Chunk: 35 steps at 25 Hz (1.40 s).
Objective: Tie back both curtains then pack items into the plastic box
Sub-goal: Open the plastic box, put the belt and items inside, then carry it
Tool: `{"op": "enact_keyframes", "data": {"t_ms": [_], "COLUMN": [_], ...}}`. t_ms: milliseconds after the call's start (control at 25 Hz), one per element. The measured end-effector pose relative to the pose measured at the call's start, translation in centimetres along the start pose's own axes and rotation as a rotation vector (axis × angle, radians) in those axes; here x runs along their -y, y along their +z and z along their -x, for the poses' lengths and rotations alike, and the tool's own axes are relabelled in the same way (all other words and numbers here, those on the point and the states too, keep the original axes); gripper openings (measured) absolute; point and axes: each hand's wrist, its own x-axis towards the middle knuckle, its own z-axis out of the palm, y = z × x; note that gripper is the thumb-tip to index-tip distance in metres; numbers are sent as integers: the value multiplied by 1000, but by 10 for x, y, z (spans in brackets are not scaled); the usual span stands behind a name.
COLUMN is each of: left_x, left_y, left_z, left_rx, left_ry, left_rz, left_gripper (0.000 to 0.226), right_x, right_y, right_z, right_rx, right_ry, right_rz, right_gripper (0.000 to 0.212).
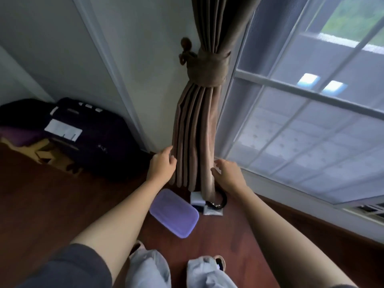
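Note:
A brown curtain [195, 129] hangs beside the window, gathered by a matching tieback band [207, 68] that loops to a round wall hook [185, 49]. My left hand [163, 165] touches the curtain's lower left folds with relaxed fingers. On the lower right side of the curtain, my right hand [227, 173] rests with loose fingers. On the wooden floor below lies a purple plastic box lid [173, 213]. Small white items [197, 199] and a black ring-shaped thing [220, 201] lie at the curtain's hem, partly hidden by it.
A dark suitcase [83, 138] with a white tag stands at the left against the wall, with cardboard [44, 152] beside it. The window with a mesh screen [311, 121] fills the right. My feet in plastic covers [149, 269] stand at the bottom.

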Motion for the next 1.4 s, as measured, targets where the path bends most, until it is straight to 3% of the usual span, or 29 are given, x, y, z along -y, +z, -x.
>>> {"op": "enact_keyframes", "data": {"t_ms": [320, 520, 760, 1000, 1120, 1280, 1400], "left_x": [77, 160, 262, 388, 436, 485, 511], "left_y": [62, 132, 261, 403, 451, 475, 474], "left_z": [64, 90, 76, 50, 27, -15, -35], "left_rx": [227, 376, 424, 321, 271, 14, -48], "left_ry": [-83, -33, 22, -33, -49, -113, -283], "left_rz": [-91, -200, -264, -350, -390, -551, -530], "left_gripper": [43, 47, 52, 60, 62, 67, 69], "right_x": [-32, -59, -135, -245, -275, -283, -293], "right_y": [82, 192, 345, 516, 576, 628, 649], "right_z": [59, 99, 70, 41, 18, -8, -18], "right_rx": [191, 213, 169, 134, 90, -93, -45], "right_ry": [100, 273, 355, 414, 478, 444, 434], "right_rz": [-2, -120, -225, -331, -497, -799, -852], "right_gripper": [34, 52, 62, 77, 83, 95, 89]}}
